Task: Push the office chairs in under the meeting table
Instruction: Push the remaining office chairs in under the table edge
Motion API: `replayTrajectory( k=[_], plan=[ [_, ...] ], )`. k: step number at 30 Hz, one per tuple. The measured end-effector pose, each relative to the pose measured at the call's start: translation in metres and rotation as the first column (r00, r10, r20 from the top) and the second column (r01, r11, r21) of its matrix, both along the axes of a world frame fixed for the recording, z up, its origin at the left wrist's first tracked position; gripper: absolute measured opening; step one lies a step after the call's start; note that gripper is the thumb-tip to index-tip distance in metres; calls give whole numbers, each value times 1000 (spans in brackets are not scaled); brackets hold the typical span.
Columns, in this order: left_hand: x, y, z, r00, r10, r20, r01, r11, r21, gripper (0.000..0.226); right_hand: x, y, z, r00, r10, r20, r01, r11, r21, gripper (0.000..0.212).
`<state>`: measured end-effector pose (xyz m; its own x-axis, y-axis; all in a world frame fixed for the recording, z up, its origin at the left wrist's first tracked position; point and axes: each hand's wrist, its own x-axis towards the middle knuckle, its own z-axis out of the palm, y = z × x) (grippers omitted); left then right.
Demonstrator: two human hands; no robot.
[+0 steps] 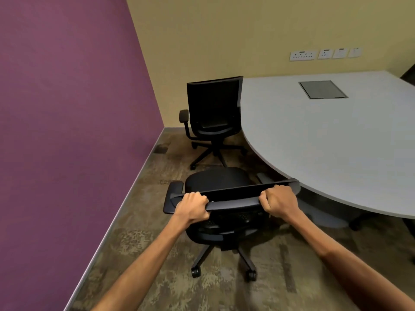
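A black office chair [219, 179] on castors stands right in front of me, its seat facing away toward the corner. My left hand [193, 207] is closed over the left end of its backrest top edge, and my right hand [277, 202] grips the right end. The chair's right armrest sits just at the curved edge of the grey meeting table [325, 140], which fills the right side. A second black office chair [213, 113] stands farther off, its right side tucked against the table's far-left edge, backrest toward me.
A purple wall [67, 108] runs along the left, close to the chairs, and a yellow wall with sockets [303, 55] closes the far side. A cable hatch [323, 89] is set in the tabletop. Patterned carpet [157, 265] covers the floor.
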<state>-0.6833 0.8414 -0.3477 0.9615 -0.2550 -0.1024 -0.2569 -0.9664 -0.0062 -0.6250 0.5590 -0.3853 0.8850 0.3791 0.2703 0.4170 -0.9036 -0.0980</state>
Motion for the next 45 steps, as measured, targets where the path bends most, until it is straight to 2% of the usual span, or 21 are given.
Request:
replayTrajectory(
  k=[5, 9, 18, 20, 25, 30, 32, 34, 36, 39, 42, 45],
  plan=[
    [36, 37, -6, 996, -92, -3, 92, 996, 9, 11, 15, 33, -6, 998, -65, -3, 65, 998, 2, 46],
    [79, 69, -8, 989, -142, 31, 141, 990, 9, 19, 34, 64, -8, 986, -163, 21, 163, 987, 17, 48],
    [163, 144, -17, 940, -326, 100, 330, 944, -19, 32, 54, 142, -5, 927, -372, -35, 372, 928, -1, 43],
    [182, 160, -15, 917, -384, 110, 388, 921, -27, 35, 61, 161, -7, 901, -434, 15, 434, 901, -9, 41],
    [228, 206, -17, 842, -519, 146, 529, 848, -35, 39, 65, 218, -6, 829, -558, 17, 559, 829, -30, 42],
    [281, 245, -14, 777, -614, 141, 618, 786, 16, 38, 69, 287, -6, 730, -684, -8, 683, 729, 54, 45],
    [300, 258, -13, 736, -670, 95, 669, 742, 43, 34, 75, 307, -7, 702, -712, 18, 710, 701, 66, 44],
    [308, 268, -16, 724, -690, 17, 681, 718, 147, 29, 72, 324, -10, 672, -740, 14, 739, 672, 43, 43],
    [318, 264, -22, 702, -712, -3, 707, 696, 129, 32, 65, 334, -14, 633, -774, -24, 774, 631, 55, 44],
    [343, 247, -2, 623, -783, -10, 774, 614, 154, 23, 75, 332, -6, 542, -839, 55, 836, 545, 71, 43],
    [378, 247, 5, 595, -803, 36, 795, 595, 117, 32, 109, 344, 4, 531, -846, 43, 844, 533, 65, 42],
    [431, 234, 2, 601, -797, -62, 796, 590, 135, 33, 153, 348, -6, 479, -875, 72, 873, 484, 65, 42]
  ],
)
